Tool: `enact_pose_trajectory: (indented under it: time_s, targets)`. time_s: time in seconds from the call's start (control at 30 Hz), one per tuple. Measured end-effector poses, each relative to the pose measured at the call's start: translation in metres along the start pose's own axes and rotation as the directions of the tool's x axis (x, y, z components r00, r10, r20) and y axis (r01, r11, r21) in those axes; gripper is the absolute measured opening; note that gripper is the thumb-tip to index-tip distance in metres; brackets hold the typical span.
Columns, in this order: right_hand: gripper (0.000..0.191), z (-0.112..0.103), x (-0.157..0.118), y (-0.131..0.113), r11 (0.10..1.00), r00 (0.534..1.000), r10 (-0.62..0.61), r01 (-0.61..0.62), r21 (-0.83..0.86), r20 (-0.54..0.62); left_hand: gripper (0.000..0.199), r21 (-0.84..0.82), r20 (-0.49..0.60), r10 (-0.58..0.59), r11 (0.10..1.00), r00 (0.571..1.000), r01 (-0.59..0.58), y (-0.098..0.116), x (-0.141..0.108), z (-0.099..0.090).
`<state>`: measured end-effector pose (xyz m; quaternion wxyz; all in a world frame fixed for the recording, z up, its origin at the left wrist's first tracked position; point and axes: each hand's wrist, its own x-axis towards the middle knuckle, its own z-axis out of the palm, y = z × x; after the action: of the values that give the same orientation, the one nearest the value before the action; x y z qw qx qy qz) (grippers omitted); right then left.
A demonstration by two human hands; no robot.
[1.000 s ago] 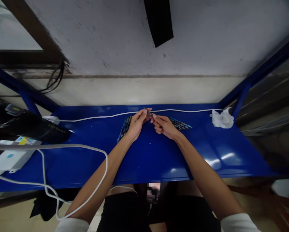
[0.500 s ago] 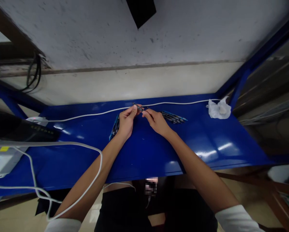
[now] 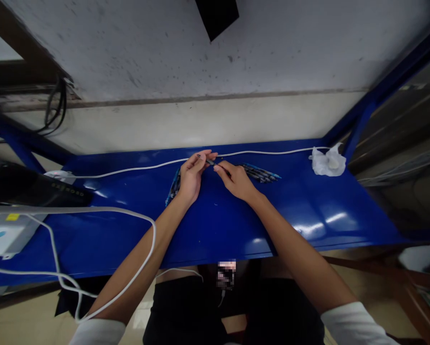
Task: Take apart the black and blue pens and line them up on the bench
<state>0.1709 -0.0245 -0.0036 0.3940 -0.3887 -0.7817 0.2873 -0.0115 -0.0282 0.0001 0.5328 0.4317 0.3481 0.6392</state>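
Blue tabletop (image 3: 215, 230) backs a slim, dark pen (image 3: 210, 162).

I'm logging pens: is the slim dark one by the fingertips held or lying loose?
Held: the slim dark pen spans the gap between left hand and right hand, which pinches it.

Free middle, cluttered left

We can pass over the blue tabletop (image 3: 232, 230) between our forearms (image 3: 290, 239), or rightward between the right-hand pens (image 3: 261, 173) and crumpled white wrap (image 3: 329, 161). Leftward, a looped white cable (image 3: 153, 235) crosses our left forearm (image 3: 164, 235); a black cylinder (image 3: 31, 187) and white box (image 3: 17, 239) sit beyond.
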Motion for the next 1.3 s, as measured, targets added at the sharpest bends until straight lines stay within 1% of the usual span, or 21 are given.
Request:
enact_pose_trajectory:
  time_s: [0.03, 0.1, 0.17, 0.27, 0.3, 0.33, 0.4, 0.47, 0.5, 0.53, 0.63, 0.7, 0.8, 0.87, 0.93, 1.03, 1.13, 1.23, 1.3]
  targets:
    - [0.046, 0.0, 0.0, 0.0, 1.0, 1.0, 0.005, -0.005, -0.003, -0.005, 0.033, -0.026, 0.023, -0.009, 1.0, 1.0, 0.009, 0.0, 0.0, 0.0]
    - [0.047, 0.0, 0.0, 0.0, 1.0, 1.0, 0.013, -0.013, 0.0, -0.015, 0.03, -0.044, 0.021, -0.01, 0.999, 1.0, 0.011, 0.0, 0.0, 0.0]
    - [0.047, 0.0, -0.001, 0.001, 1.0, 1.0, 0.009, -0.009, 0.008, -0.019, 0.027, -0.012, -0.027, -0.002, 1.0, 1.0, 0.002, -0.002, 0.002, -0.001]
    - [0.047, 0.0, -0.002, 0.0, 1.0, 1.0, 0.005, -0.005, -0.005, -0.01, 0.043, 0.06, -0.133, 0.017, 0.998, 0.991, -0.009, -0.004, 0.003, -0.001]
    - [0.047, 0.0, -0.002, 0.0, 1.0, 1.0, 0.005, -0.005, -0.016, -0.009, 0.043, 0.066, -0.152, 0.02, 0.998, 0.988, -0.01, -0.004, 0.003, -0.001]
    - [0.047, 0.0, -0.003, -0.001, 1.0, 1.0, 0.004, -0.005, -0.023, -0.012, 0.04, 0.057, -0.146, 0.013, 0.998, 0.989, -0.005, -0.003, 0.003, -0.001]
    - [0.045, 0.0, -0.003, -0.001, 1.0, 0.999, 0.001, -0.002, -0.019, -0.036, 0.034, 0.004, -0.059, -0.019, 1.0, 0.998, 0.019, -0.001, 0.001, 0.001]
    - [0.043, 0.0, -0.003, -0.001, 1.0, 0.997, 0.006, -0.006, -0.007, -0.072, 0.039, -0.045, 0.051, -0.038, 0.998, 0.998, 0.041, 0.002, 0.0, 0.003]
    - [0.043, -0.001, -0.003, -0.001, 1.0, 0.996, 0.011, -0.011, -0.004, -0.085, 0.039, -0.049, 0.078, -0.039, 0.998, 0.996, 0.042, 0.003, -0.001, 0.003]
    - [0.043, -0.001, -0.003, -0.001, 1.0, 0.996, 0.016, -0.017, -0.006, -0.09, 0.035, -0.04, 0.076, -0.033, 0.999, 0.997, 0.036, 0.003, -0.002, 0.004]
    - [0.047, -0.001, -0.002, 0.0, 0.999, 0.997, 0.02, -0.022, -0.024, -0.078, 0.021, -0.003, -0.005, -0.019, 1.0, 1.0, 0.019, 0.002, -0.001, 0.004]
    - [0.047, -0.001, -0.001, 0.001, 0.999, 0.998, 0.008, -0.01, -0.034, -0.064, 0.021, 0.002, -0.055, -0.013, 1.0, 0.998, 0.014, 0.0, 0.0, 0.003]
    - [0.041, -0.001, 0.0, 0.004, 0.998, 0.997, -0.034, 0.031, -0.053, -0.063, 0.025, 0.01, -0.091, -0.005, 1.0, 0.996, 0.006, -0.004, 0.002, 0.002]
    - [0.033, 0.0, 0.0, 0.006, 0.999, 0.997, -0.027, 0.024, -0.046, -0.07, 0.026, 0.015, -0.099, -0.001, 1.0, 0.995, 0.003, -0.005, 0.002, 0.003]
    - [0.026, 0.0, 0.0, 0.006, 0.999, 0.997, 0.018, -0.02, -0.029, -0.069, 0.026, 0.012, -0.098, -0.005, 1.0, 0.995, 0.006, -0.005, 0.001, 0.003]
    - [0.022, 0.001, -0.002, 0.006, 0.995, 0.996, 0.068, -0.072, -0.062, -0.065, 0.026, -0.002, -0.1, -0.013, 1.0, 0.995, 0.013, -0.005, 0.001, 0.004]
    - [0.026, 0.001, -0.002, 0.005, 0.991, 0.997, 0.031, -0.04, -0.129, -0.077, 0.028, 0.0, -0.104, -0.018, 1.0, 0.994, 0.018, -0.005, 0.001, 0.003]
    - [0.033, 0.003, 0.0, 0.011, 0.99, 0.997, -0.027, 0.018, -0.136, -0.071, 0.032, 0.013, -0.107, -0.024, 1.0, 0.994, 0.025, -0.006, 0.002, 0.002]
    - [0.026, 0.005, 0.001, 0.016, 0.994, 0.997, -0.038, 0.03, -0.106, -0.071, 0.033, 0.012, -0.111, -0.024, 1.0, 0.994, 0.026, -0.006, 0.001, 0.003]
